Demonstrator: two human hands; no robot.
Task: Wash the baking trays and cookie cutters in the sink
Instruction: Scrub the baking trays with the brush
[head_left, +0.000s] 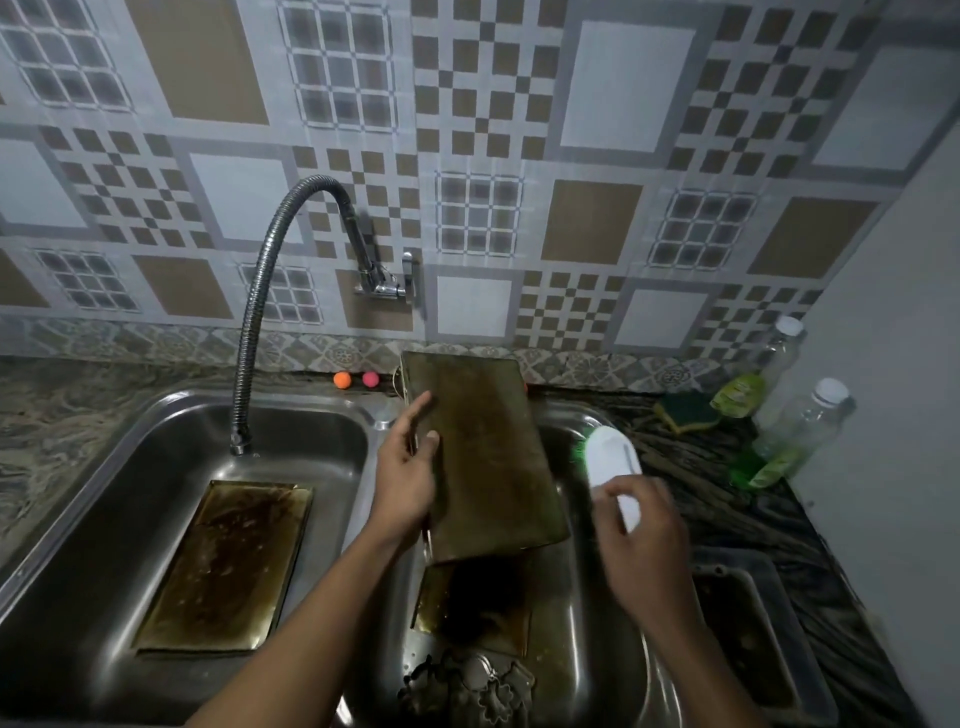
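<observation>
My left hand (408, 470) grips the left edge of a greasy brown baking tray (483, 457), held tilted with its underside up over the right sink basin (582, 597). My right hand (641, 535) holds the handle of a white scrubbing brush (613, 460) with green bristles, just right of the tray and apart from it. Another dirty tray (228, 564) lies flat in the left basin (130, 467). A further tray (475, 603) sits in the right basin under the held one. Several metal cookie cutters (467, 686) lie at the basin's near end.
A flexible metal tap (270, 291) arches over the left basin. On the dark counter at right stand two bottles with green liquid (789, 441), (748, 384), a green sponge (685, 410) and a dark tray (748, 639). Two small balls (356, 380) sit behind the sink.
</observation>
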